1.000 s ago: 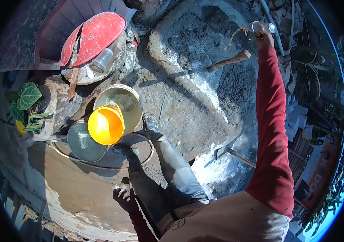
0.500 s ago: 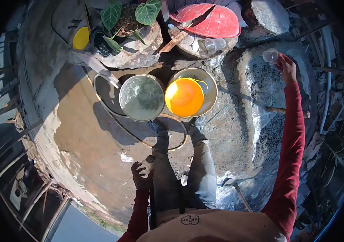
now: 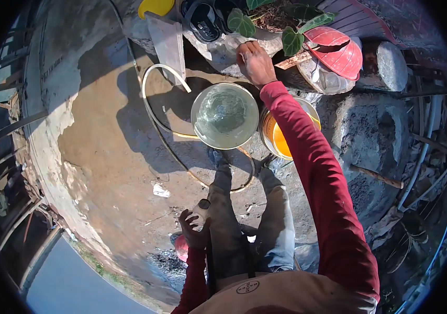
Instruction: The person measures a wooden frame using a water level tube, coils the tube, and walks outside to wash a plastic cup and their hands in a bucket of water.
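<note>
My right hand [image 3: 256,64] is stretched forward over the edge of the stone planter [image 3: 218,52], its back up and its fingers curled; whatever they hold is hidden. Just in front of that hand stands a bucket of water [image 3: 198,115], its surface rippled. My right sleeve crosses over a second bucket [image 3: 311,108], which has an orange container [image 3: 282,142] inside it. Low beside my left leg, my left hand [image 3: 194,233] is wrapped round a small pale bottle [image 3: 201,210] with a dark top.
A pale hose [image 3: 149,107] loops around the buckets and past my feet. Dark sandals [image 3: 205,23] and a leafy plant [image 3: 242,23] sit at the back. A broken red basin [image 3: 338,55] and clear plastic cup [image 3: 333,82] rest on a stump. A wooden stick [image 3: 378,177] lies right.
My right hand has swung from the far right, where it held a clear plastic cup, to the planter behind the water bucket. The view has shifted; my left hand still holds the bottle.
</note>
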`<state>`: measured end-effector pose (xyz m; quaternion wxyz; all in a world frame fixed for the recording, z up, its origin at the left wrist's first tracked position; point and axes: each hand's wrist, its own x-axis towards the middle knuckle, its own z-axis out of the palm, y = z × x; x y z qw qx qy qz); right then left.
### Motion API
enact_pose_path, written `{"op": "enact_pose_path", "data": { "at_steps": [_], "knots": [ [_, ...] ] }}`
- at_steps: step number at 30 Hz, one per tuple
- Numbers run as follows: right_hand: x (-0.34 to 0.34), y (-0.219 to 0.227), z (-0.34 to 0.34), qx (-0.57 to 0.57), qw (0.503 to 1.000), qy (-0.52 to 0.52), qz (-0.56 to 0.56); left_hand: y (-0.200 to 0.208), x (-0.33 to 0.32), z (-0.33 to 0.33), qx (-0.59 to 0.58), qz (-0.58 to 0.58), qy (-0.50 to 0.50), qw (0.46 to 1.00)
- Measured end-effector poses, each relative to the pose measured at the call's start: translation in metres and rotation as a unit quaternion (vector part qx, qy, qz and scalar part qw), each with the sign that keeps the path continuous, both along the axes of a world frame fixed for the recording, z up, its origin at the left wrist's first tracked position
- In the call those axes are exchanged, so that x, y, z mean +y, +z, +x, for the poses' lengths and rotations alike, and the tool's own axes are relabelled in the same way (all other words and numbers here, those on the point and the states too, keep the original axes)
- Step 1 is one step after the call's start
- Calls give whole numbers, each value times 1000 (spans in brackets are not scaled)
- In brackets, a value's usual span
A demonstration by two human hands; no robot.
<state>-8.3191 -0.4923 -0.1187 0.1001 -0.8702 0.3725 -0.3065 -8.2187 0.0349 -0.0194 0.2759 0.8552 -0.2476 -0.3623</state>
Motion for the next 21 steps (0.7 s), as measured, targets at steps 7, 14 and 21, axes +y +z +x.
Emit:
{"op": "enact_pose_path", "data": {
  "at_steps": [7, 14, 21],
  "knots": [
    [-17, 3, 12, 129, 989, -69, -11, -21, -2, 48, 15, 6, 38, 999],
    [34, 8, 12, 66, 989, -131, -20, -57, -90, 78, -34, -77, -71, 994],
    [211, -45, 3, 71, 912, 37, 403, -124, -206, 82, -39, -152, -172, 972]
  ]
}}
